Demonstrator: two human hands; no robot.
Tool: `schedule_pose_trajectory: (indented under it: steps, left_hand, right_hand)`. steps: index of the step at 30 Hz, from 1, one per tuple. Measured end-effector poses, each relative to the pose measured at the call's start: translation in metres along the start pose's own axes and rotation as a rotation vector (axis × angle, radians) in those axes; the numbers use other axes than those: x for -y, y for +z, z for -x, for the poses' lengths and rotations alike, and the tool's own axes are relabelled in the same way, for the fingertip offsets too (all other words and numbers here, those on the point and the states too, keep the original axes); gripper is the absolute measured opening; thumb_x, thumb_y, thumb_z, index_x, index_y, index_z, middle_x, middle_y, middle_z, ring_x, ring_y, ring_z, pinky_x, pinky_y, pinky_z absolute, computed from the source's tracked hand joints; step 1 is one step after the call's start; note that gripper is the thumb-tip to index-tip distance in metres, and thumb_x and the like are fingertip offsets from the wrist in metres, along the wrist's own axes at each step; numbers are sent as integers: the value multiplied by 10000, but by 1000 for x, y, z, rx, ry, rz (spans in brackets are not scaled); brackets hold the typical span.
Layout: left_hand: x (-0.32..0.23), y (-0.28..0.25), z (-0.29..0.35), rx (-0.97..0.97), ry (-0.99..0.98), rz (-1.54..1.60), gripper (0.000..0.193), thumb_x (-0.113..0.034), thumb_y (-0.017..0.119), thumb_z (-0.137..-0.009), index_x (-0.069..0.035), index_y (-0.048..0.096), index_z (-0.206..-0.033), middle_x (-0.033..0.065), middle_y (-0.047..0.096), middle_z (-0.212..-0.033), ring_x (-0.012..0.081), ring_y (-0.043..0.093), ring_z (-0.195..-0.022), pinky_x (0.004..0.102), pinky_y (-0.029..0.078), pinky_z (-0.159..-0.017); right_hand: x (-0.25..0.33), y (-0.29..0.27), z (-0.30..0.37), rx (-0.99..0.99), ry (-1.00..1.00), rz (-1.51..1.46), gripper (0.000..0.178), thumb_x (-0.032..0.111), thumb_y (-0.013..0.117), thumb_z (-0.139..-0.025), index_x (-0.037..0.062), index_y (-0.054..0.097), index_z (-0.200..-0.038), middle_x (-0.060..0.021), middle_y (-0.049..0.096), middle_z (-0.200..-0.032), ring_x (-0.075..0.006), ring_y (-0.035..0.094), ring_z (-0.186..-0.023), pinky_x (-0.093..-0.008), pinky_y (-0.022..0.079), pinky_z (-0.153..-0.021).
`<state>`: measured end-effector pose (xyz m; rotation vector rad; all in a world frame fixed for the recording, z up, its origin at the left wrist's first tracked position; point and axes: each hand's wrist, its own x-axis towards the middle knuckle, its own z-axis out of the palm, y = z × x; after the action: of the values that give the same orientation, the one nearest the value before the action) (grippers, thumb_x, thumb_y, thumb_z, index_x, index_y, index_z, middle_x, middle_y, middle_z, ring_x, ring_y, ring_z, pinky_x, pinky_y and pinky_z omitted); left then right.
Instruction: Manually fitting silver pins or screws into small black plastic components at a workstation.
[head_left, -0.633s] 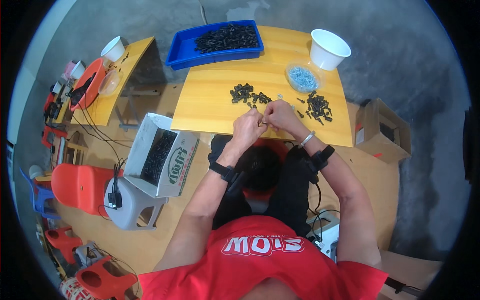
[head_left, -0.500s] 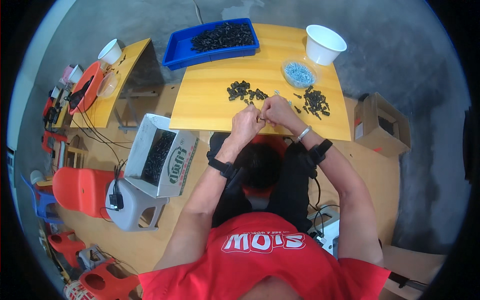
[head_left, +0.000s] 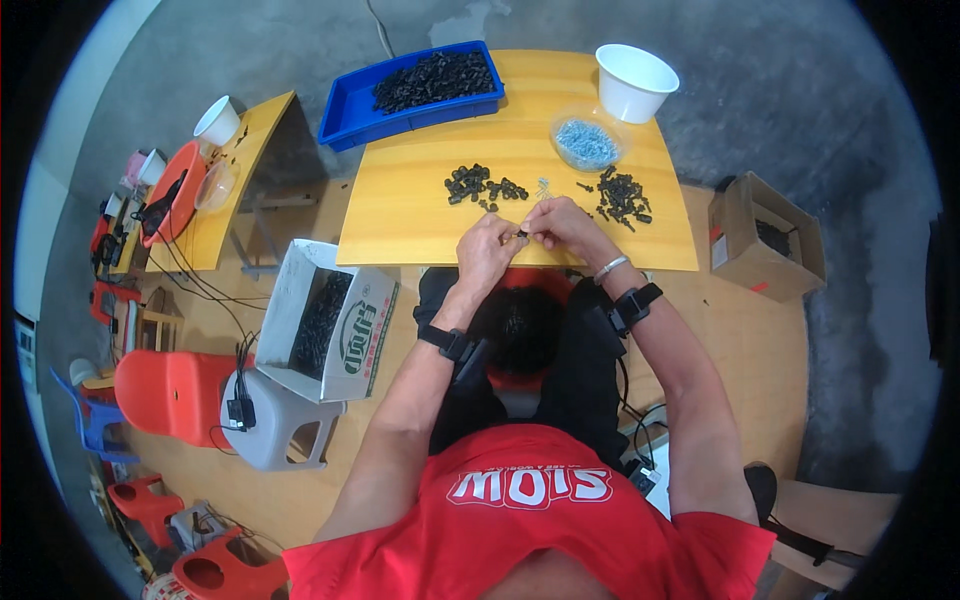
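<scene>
Close to the table's near edge, my left hand [head_left: 485,252] and my right hand [head_left: 563,224] meet fingertip to fingertip. Both are closed in a pinch around a small black part [head_left: 522,234]; its exact kind is too small to make out. Just beyond my left hand lies a loose pile of chunky black plastic pieces [head_left: 467,184]. A few small silver screws [head_left: 543,187] rest beyond my right hand. Further right is a heap of thinner black pieces [head_left: 624,197]. Behind it, a clear bowl [head_left: 556,158] holds many silver screws [head_left: 587,143].
The yellow table [head_left: 400,225] carries a blue tray [head_left: 345,112] of black pieces and a white bucket [head_left: 636,88]. An open carton [head_left: 362,340] of black parts stands at left beside a grey stool [head_left: 280,425]. Another cardboard box [head_left: 745,240] is at right.
My fingertips have drawn slightly apart, and the small black part shows between them. The whole view has shifted a little; the piles look much the same.
</scene>
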<state>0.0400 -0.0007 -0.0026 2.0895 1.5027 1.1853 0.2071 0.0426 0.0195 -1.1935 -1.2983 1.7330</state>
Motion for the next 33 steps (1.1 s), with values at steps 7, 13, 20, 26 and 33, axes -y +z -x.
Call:
schedule_pose_trajectory:
  steps: [7,13,20,26,33]
  left_hand:
    - [3,0,-3,45,11,69,185,-182,737,-704,-24,672,-773,76,571,-683,209,561,-593,319,438,-542]
    - [1,-6,-9,104,31,49,157,-169,726,-698,-41,660,-760,93,554,-700,268,575,-658,362,454,-593]
    - [3,-10,-16,135,138,27,189,-144,720,-705,5,604,-692,102,551,-677,258,564,-617,353,443,-565]
    - [3,-11,-17,176,126,54,166,-120,716,-704,10,612,-701,103,549,-665,248,556,-596,342,440,-555]
    - [3,-9,-14,178,80,131,147,-120,723,-718,1,655,-768,86,550,-664,203,537,-572,312,434,-545]
  right_hand:
    - [-6,-4,0,25,-17,-39,87,38,648,-749,4,589,-695,-43,557,-559,-97,496,-424,-212,389,-392]
    - [-2,-7,-3,67,-22,-41,95,49,671,-753,5,598,-712,-34,561,-571,-94,497,-424,-210,397,-391]
    - [10,-5,-6,66,26,39,90,34,696,-732,0,615,-712,-35,565,-564,-94,494,-414,-216,390,-376]
    - [17,-2,-9,66,40,184,116,21,708,-711,-6,604,-670,-39,555,-542,-97,497,-417,-219,389,-378]
    - [11,-2,2,31,52,177,121,36,713,-718,-3,599,-726,-37,561,-567,-95,512,-439,-216,412,-399]
